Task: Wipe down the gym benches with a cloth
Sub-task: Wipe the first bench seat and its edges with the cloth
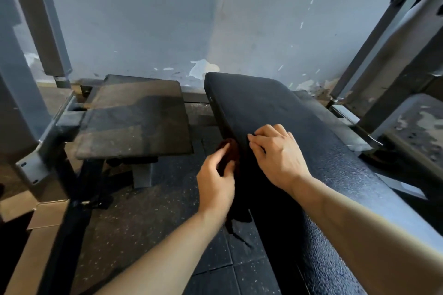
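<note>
A long black padded bench point(311, 132) runs from the wall toward me on the right. A dark cloth point(241, 203) hangs over its left side, with a reddish-brown bunched part at the top. My left hand point(217, 182) grips that bunched part against the bench's side. My right hand point(275, 153) rests on the bench top at its left edge, its fingers curled onto the dark cloth there. The cloth's lower end dangles toward the floor.
A worn brown pad point(134, 117) on a grey metal frame point(48, 141) stands to the left. Grey machine uprights point(374, 64) and a scuffed seat point(417, 124) sit at the right. Speckled black rubber floor point(148, 218) lies between. A peeling grey wall point(167, 19) is behind.
</note>
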The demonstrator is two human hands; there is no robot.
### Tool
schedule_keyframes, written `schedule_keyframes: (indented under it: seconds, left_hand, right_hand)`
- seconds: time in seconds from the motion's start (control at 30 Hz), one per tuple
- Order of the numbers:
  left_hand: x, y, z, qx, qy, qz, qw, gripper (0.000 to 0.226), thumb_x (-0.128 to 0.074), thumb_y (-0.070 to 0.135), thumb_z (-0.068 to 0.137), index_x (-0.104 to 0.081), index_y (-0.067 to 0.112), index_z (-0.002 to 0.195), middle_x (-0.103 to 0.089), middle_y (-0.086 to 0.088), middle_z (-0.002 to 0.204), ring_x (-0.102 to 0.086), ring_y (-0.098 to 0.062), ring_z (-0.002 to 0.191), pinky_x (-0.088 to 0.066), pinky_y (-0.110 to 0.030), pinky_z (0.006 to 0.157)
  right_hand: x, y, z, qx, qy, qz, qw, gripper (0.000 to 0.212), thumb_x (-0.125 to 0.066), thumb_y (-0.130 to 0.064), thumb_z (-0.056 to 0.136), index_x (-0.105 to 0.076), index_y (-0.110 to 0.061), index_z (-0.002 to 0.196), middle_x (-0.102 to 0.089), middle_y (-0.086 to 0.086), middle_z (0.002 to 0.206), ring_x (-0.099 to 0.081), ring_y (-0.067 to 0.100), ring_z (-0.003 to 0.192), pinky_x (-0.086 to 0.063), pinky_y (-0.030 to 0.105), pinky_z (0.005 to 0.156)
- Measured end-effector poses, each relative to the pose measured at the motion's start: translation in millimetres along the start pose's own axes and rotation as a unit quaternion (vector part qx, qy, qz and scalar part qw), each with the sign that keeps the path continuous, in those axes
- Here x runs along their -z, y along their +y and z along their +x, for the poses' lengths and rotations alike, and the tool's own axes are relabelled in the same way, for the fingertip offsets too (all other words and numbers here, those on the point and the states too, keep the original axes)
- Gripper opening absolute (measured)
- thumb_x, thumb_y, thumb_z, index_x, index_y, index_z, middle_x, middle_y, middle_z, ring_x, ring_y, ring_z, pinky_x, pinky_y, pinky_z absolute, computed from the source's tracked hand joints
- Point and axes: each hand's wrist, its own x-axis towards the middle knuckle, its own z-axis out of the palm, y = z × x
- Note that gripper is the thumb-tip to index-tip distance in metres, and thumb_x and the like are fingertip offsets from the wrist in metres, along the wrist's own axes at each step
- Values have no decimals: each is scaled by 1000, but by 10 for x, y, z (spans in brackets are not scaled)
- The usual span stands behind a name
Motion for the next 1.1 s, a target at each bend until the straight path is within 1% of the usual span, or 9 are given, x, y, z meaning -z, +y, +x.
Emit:
schedule_keyframes:
  seconds: [0.13,0.23,0.3,0.4,0.5,0.7,0.87,1.0,1.1]
  left_hand:
    - [-67,76,331,61,21,-15,998,34,-61,8,91,-65,21,122,-66,0,119,-60,-15,112,-44,-32,103]
    - [22,2,-12,23,-2,-15,1000,32,-66,11,88,-66,17,120,-66,0,114,-61,-12,108,-47,-30,99]
    - [105,-27,-255,-7,-20,-1,1000,32,-67,12,87,-66,15,119,-66,2,112,-62,-9,106,-48,-27,97]
    - [43,17,41,17,-13,-3,1000,31,-65,16,90,-67,21,120,-66,4,113,-61,-6,106,-47,-27,99]
    - [-43,123,292,60,6,-28,998,30,-62,19,92,-66,23,122,-66,6,115,-60,-5,107,-46,-27,101]
    - [94,73,-178,-31,-8,15,999,26,-70,14,86,-70,16,111,-67,4,102,-64,-5,96,-50,-20,88]
    - [-37,214,327,64,23,0,998,23,-67,22,88,-70,19,111,-68,2,106,-63,-8,99,-50,-25,92]
    - [191,123,116,84,-49,-45,994,12,-72,18,85,-74,24,95,-73,3,89,-69,-11,86,-56,-30,80]
    - [324,47,431,152,77,-66,983,12,-63,27,91,-72,24,99,-71,1,100,-66,-18,93,-51,-30,82]
  right_hand:
    - [13,10,8,-7,-33,-4,999,29,-48,-29,97,-70,-21,114,-64,-5,122,-54,24,115,-41,41,91]
    - [17,24,40,-23,-119,11,993,45,-36,-40,103,-42,-25,145,-33,-8,154,-24,11,144,-19,31,116]
    - [26,30,84,-38,-203,-1,978,53,-23,-46,103,-16,-31,153,-7,-13,160,0,3,147,-3,28,120]
    - [27,45,97,-47,-252,-8,967,56,-16,-52,101,-1,-36,153,8,-16,160,12,0,145,6,29,120]
    - [28,50,121,-56,-266,-8,962,57,-16,-54,100,2,-39,152,10,-17,159,14,1,144,8,30,120]
    - [11,41,136,-65,-267,-4,961,54,-15,-52,101,2,-42,152,11,-17,159,15,2,145,9,32,119]
    - [11,33,145,-68,-263,-9,962,54,-15,-52,101,1,-42,152,9,-16,160,14,3,145,8,32,119]
    - [21,36,140,-71,-264,-6,962,54,-15,-53,101,0,-42,152,9,-16,160,14,3,145,7,33,119]
    - [33,29,142,-71,-268,-3,961,54,-15,-53,101,1,-42,152,10,-16,160,14,3,145,8,33,119]
